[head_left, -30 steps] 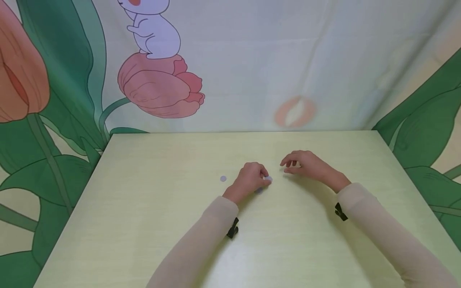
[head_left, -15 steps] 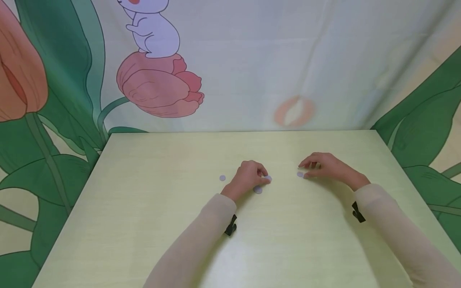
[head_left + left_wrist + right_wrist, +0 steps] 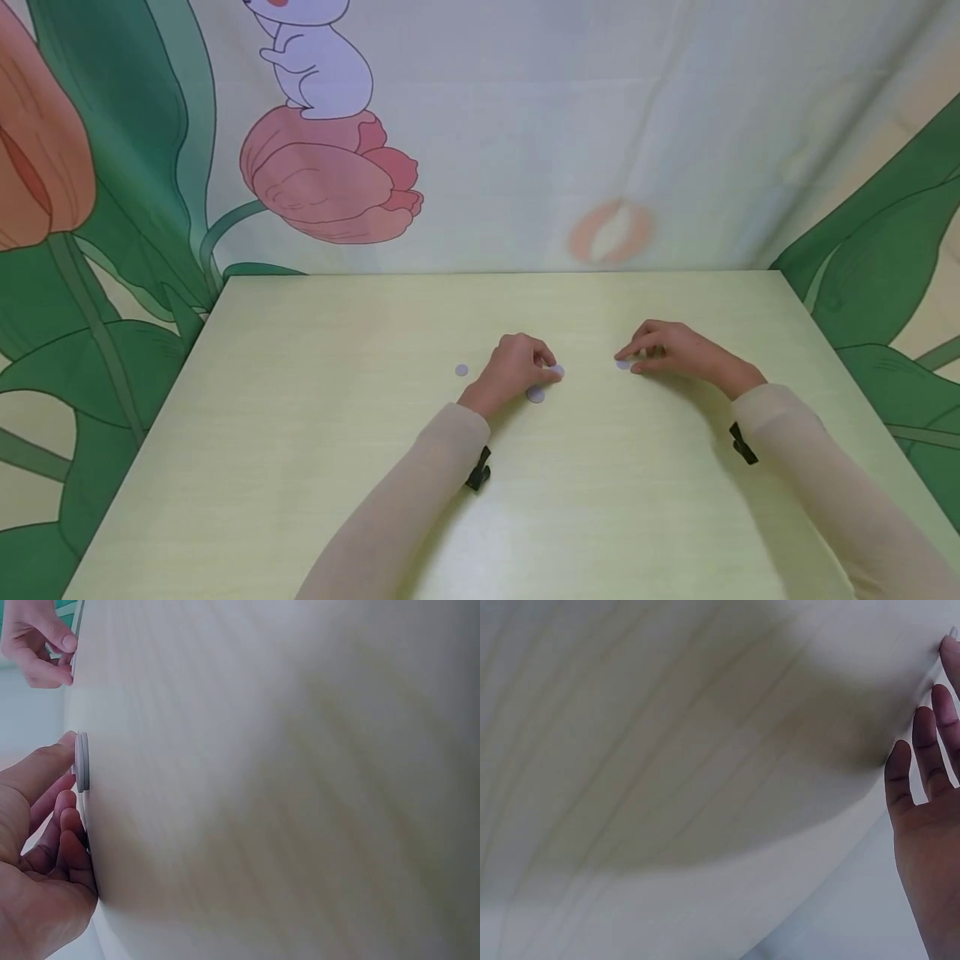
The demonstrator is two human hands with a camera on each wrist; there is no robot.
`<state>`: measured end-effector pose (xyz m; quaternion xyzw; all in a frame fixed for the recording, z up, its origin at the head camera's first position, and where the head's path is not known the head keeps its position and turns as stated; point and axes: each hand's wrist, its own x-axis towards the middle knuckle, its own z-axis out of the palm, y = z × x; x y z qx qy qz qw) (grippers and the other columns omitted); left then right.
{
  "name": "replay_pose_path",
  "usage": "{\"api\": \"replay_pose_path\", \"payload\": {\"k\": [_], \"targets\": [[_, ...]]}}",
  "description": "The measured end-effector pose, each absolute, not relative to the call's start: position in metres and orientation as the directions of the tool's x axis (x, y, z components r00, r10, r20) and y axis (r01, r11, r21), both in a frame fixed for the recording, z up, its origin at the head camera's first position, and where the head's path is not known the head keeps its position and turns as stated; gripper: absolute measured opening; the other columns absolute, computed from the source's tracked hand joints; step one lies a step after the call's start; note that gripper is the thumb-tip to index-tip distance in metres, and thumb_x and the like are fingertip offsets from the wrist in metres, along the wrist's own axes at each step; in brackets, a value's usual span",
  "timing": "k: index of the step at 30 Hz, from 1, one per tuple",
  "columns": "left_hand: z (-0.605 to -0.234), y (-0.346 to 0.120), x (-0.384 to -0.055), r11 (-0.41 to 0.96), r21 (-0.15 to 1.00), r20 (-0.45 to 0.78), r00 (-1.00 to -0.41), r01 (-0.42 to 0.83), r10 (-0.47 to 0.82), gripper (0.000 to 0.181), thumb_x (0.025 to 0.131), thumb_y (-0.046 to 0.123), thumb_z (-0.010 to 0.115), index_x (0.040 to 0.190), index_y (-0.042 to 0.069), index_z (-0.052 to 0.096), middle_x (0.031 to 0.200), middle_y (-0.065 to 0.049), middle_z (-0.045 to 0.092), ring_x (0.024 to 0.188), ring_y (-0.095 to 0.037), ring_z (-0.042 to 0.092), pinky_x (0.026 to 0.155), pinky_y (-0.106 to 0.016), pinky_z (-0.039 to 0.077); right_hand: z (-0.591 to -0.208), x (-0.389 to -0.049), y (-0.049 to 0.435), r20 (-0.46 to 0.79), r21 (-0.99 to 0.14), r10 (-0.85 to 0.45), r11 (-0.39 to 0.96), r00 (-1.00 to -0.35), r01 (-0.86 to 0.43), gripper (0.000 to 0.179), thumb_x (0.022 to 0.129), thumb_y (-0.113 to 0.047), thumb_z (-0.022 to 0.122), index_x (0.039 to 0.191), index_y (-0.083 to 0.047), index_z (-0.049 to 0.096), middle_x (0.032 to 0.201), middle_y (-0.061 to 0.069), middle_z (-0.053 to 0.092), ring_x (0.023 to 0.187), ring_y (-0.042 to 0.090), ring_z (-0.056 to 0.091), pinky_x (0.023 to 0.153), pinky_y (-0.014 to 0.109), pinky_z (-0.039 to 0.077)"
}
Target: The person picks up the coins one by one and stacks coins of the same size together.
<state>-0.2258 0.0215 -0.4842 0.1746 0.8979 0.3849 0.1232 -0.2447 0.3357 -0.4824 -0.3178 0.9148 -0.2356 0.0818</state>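
Observation:
Small pale lilac discs lie on the light wooden table [image 3: 360, 467]. My left hand [image 3: 513, 367] holds one disc [image 3: 557, 371] between thumb and fingertips, close to the tabletop. Just below that thumb lies a second disc [image 3: 536, 395]; a third disc [image 3: 462, 370] lies to the left of the hand. In the left wrist view, a thick, layered-looking disc edge [image 3: 83, 761] shows beside the thumb. Further right, my right hand [image 3: 671, 348] has thumb and index finger at a disc [image 3: 623, 365], pinching it at the table surface. The right wrist view shows that hand [image 3: 934, 817] only partly.
A printed cloth [image 3: 487, 150] with a rabbit and tulips hangs behind the table's far edge. Large printed leaves [image 3: 885, 275] flank the right side. Both forearms wear pale sleeves [image 3: 405, 500] with dark bands at the wrists.
My right hand has moved right, away from the left hand, bringing a disc to the table there. Its index finger has since come down onto that disc. The left hand stays nearly still.

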Motion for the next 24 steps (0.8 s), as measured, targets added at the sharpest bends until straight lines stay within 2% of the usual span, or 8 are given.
{"api": "replay_pose_path", "payload": {"k": [6, 13, 24], "targets": [[-0.487, 0.020, -0.226, 0.641, 0.735, -0.079, -0.910, 0.223, 0.407, 0.016, 0.088, 0.023, 0.082, 0.095, 0.010, 0.079, 0.073, 0.001, 0.055, 0.071, -0.012, 0.048, 0.060, -0.021, 0.037, -0.481, -0.243, 0.331, -0.020, -0.471, -0.601, 0.711, -0.799, -0.523, 0.018, 0.089, -0.016, 0.080, 0.107, -0.020, 0.077, 0.102, -0.004, 0.062, 0.089, 0.014, 0.055, 0.080, 0.032, 0.049], [-0.487, 0.022, -0.226, 0.644, 0.734, -0.084, -0.912, 0.217, 0.402, 0.016, 0.088, 0.024, 0.082, 0.095, 0.010, 0.079, 0.074, 0.002, 0.055, 0.071, -0.012, 0.047, 0.061, -0.021, 0.037, -0.480, -0.237, 0.324, -0.012, -0.470, -0.569, 0.729, -0.823, -0.497, 0.012, 0.090, -0.021, 0.079, 0.099, -0.015, 0.074, 0.098, -0.005, 0.063, 0.090, 0.014, 0.058, 0.083, 0.033, 0.051], [-0.486, 0.022, -0.226, 0.651, 0.728, -0.094, -0.910, 0.215, 0.405, 0.017, 0.088, 0.024, 0.082, 0.097, 0.010, 0.079, 0.075, 0.001, 0.056, 0.073, -0.013, 0.048, 0.061, -0.021, 0.038, -0.486, -0.237, 0.322, 0.017, -0.299, -0.554, 0.791, -0.832, -0.533, 0.015, 0.091, -0.030, 0.076, 0.095, -0.016, 0.072, 0.095, -0.008, 0.062, 0.088, 0.012, 0.059, 0.085, 0.036, 0.052]]}}
